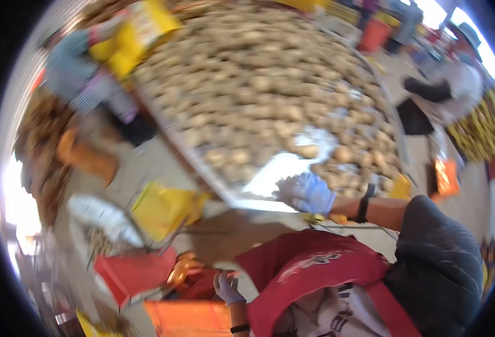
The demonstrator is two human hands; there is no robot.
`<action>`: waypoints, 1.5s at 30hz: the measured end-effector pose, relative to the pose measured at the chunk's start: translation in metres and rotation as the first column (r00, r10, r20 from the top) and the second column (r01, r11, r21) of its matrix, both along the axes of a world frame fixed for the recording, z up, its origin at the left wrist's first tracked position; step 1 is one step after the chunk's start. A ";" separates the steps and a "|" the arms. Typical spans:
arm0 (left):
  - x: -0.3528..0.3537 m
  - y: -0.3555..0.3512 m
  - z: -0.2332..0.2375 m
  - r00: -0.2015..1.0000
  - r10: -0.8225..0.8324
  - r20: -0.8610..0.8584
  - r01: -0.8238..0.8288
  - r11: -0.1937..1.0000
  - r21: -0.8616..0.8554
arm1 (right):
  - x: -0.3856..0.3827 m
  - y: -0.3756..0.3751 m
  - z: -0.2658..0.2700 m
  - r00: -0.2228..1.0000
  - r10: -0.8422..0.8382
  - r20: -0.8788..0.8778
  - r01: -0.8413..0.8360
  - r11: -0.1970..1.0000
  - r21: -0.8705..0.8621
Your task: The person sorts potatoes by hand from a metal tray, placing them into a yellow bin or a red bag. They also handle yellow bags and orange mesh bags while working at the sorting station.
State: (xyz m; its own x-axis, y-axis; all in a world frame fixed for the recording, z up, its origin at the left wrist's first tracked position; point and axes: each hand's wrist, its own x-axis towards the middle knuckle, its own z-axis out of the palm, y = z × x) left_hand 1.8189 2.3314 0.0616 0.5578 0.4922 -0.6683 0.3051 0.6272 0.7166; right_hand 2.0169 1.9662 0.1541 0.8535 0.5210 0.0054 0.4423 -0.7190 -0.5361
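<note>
The view is blurred and tilted. My right hand (306,194), in a pale glove with a black wristband behind it, rests at the near rim of a big display bin (202,168) heaped with potatoes (259,84). Blur hides whether its curled fingers hold anything. My left hand (227,287), also gloved, is low in the view and grips the edge of a red mesh bag (194,281) with something golden inside. I wear a red apron (309,267) over a grey sleeve.
A person in a striped top (70,70) with yellow bags stands at the far left of the bin. Another person in white (455,84) is at the upper right beside bananas (483,129). A yellow bag (163,205), red crate (132,272) and orange crate (188,317) sit below.
</note>
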 end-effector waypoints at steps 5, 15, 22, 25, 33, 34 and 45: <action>0.131 -0.182 0.094 0.372 -0.928 0.001 0.435 0.175 0.884 | -0.037 -0.180 -0.017 0.973 -0.172 0.154 0.227 0.836 -0.500; 0.182 -0.392 0.068 0.258 -0.772 -0.581 0.651 -0.305 0.695 | -0.069 -0.325 0.005 0.941 -0.315 0.126 0.338 0.904 -0.263; 0.132 -0.465 0.029 0.240 -0.866 -0.437 0.280 -0.370 0.886 | 0.021 -0.281 -0.030 0.972 -0.089 0.219 0.123 0.981 -0.147; 0.130 -0.476 0.076 0.081 -0.956 -0.281 0.566 -0.187 0.803 | 0.007 -0.310 -0.020 0.991 0.078 0.112 -0.044 0.959 -0.279; 0.240 -0.377 0.090 0.654 -0.619 -0.435 0.317 -0.297 0.900 | 0.060 -0.311 0.006 0.961 -0.131 0.245 0.166 0.978 -0.128; 0.253 -0.375 0.090 0.609 -0.623 -0.491 0.276 -0.414 0.868 | 0.089 -0.289 0.018 0.930 -0.200 0.308 0.220 0.975 -0.034; 0.237 -0.391 0.039 0.249 -0.742 -0.623 0.428 -0.492 0.758 | 0.041 -0.273 0.009 0.996 0.033 -0.085 -0.071 0.868 -0.491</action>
